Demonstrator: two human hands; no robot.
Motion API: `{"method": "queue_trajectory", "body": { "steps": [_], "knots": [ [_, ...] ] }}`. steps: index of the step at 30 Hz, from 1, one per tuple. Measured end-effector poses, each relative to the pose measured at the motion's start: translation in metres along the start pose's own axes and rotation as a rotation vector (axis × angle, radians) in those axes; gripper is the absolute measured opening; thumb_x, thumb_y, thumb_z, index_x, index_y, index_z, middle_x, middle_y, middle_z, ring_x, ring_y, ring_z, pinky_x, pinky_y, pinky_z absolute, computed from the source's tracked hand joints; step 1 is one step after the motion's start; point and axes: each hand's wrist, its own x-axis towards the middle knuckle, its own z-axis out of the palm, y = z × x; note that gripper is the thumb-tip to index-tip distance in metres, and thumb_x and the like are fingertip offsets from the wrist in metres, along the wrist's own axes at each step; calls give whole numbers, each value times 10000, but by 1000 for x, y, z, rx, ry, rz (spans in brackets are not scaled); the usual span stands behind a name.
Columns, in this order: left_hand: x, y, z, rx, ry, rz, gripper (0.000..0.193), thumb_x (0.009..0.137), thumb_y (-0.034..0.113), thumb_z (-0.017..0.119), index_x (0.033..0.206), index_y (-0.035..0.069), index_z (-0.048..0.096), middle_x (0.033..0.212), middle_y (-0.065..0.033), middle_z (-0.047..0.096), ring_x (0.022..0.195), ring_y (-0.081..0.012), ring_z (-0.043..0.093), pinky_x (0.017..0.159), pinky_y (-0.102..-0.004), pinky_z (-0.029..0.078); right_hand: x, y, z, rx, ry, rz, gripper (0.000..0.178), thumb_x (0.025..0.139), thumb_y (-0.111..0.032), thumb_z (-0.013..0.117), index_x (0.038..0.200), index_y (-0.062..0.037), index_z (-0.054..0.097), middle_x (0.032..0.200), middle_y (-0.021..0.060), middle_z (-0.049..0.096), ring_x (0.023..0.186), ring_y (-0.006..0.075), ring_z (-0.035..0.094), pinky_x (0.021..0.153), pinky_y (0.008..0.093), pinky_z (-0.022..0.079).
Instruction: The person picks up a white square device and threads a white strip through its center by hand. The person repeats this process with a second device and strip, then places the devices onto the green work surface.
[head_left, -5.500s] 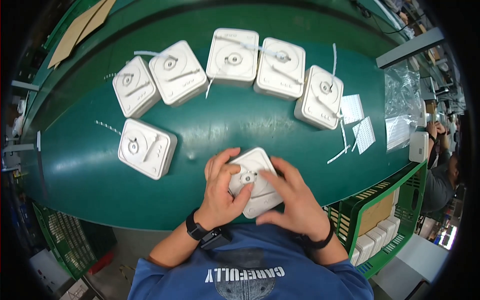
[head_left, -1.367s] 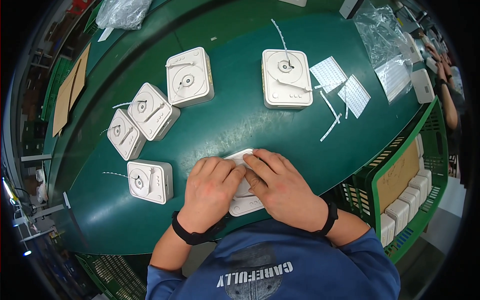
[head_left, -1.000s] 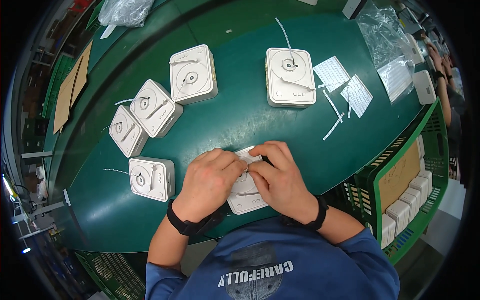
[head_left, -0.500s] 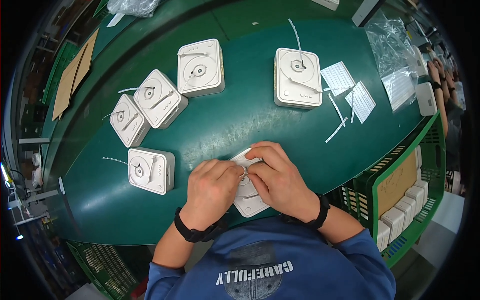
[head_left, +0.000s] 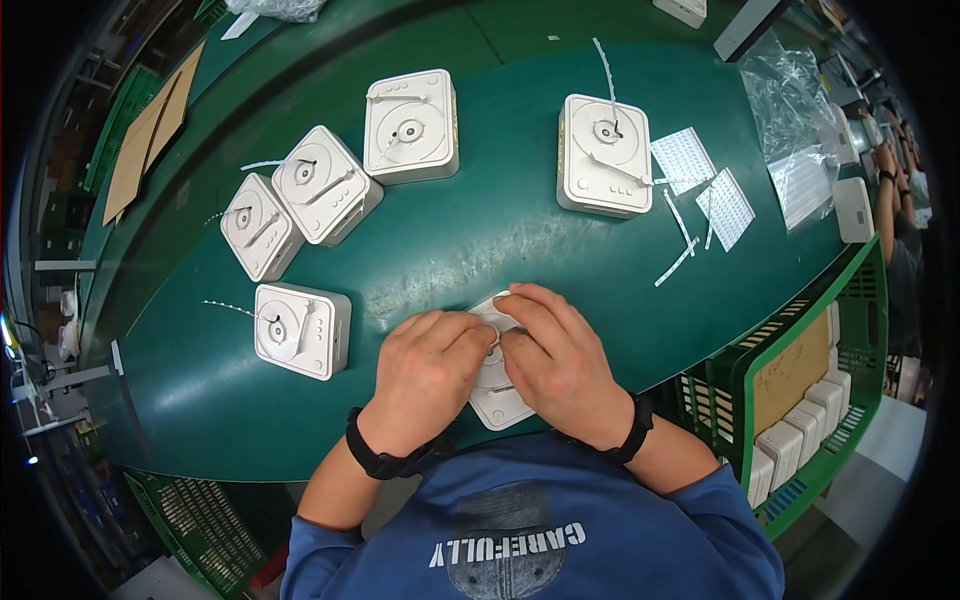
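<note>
A white box-shaped player with a turntable-style top (head_left: 499, 408) lies at the near edge of the table, partly covered by my hands. My left hand (head_left: 428, 368) is closed, its thumb and fingertips pressed together over the round platter. From the other side my right hand (head_left: 562, 365) bends over the same platter, its fingertips meeting those of the left near the centre. Whatever small piece they pinch is hidden by the fingers. Left of my hands stands a similar white player (head_left: 300, 332) with a thin pale strip sticking out from its centre.
More white players stand at the back left (head_left: 410, 130) and back right (head_left: 605, 150). Beside the latter lie label sheets (head_left: 725, 208), loose strips (head_left: 678, 262) and a clear plastic bag (head_left: 785, 90). A green crate (head_left: 745, 425) holding white units borders the right edge. Another person's hand (head_left: 885, 160) shows far right.
The whole view has shifted slightly. My hands stay over the platter, and the right fingertips have closed in nearer to the left ones.
</note>
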Motion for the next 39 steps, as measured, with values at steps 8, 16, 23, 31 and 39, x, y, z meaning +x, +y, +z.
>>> {"method": "queue_trajectory", "body": {
  "steps": [8, 16, 23, 31, 39],
  "knots": [
    [0, 3, 0, 9, -55, -60, 189, 798, 3, 831, 960, 58, 750, 993, -50, 743, 906, -287, 695, 787, -416, 556, 0, 1, 1, -32, -15, -33, 141, 802, -44, 726, 917, 33, 699, 1308, 173, 676, 1297, 376, 641, 972, 462, 587],
    [2, 6, -2, 88, -18, -68, 146, 804, 68, 807, 949, 80, 808, 961, -18, 724, 986, -265, 650, 909, -411, 498, -1, 0, 1, 238, 16, 161, 151, 825, 55, 780, 962, 23, 724, 1278, 171, 672, 1259, 420, 643, 976, 457, 579],
    [3, 4, -7, 34, -91, -156, 125, 824, 85, 853, 942, 76, 813, 907, -32, 724, 903, -276, 645, 839, -418, 508, 2, -6, 12, 241, 64, 250, 154, 839, 77, 775, 959, 20, 698, 1228, 166, 638, 1213, 412, 620, 948, 457, 558],
    [10, 2, -17, 32, -194, -172, 95, 840, 110, 845, 925, 79, 816, 864, -52, 751, 858, -285, 689, 818, -415, 537, 6, -13, 9, 160, 9, 266, 113, 867, 80, 730, 940, 25, 664, 1242, 172, 610, 1225, 407, 585, 930, 463, 555],
    [22, -3, -26, 10, -327, -151, 70, 841, 115, 831, 904, 85, 822, 829, -76, 765, 820, -300, 722, 767, -441, 580, 13, -12, 5, 171, -80, 289, 108, 875, 74, 721, 955, 31, 663, 1231, 174, 606, 1209, 408, 566, 927, 466, 553]
  ]
}}
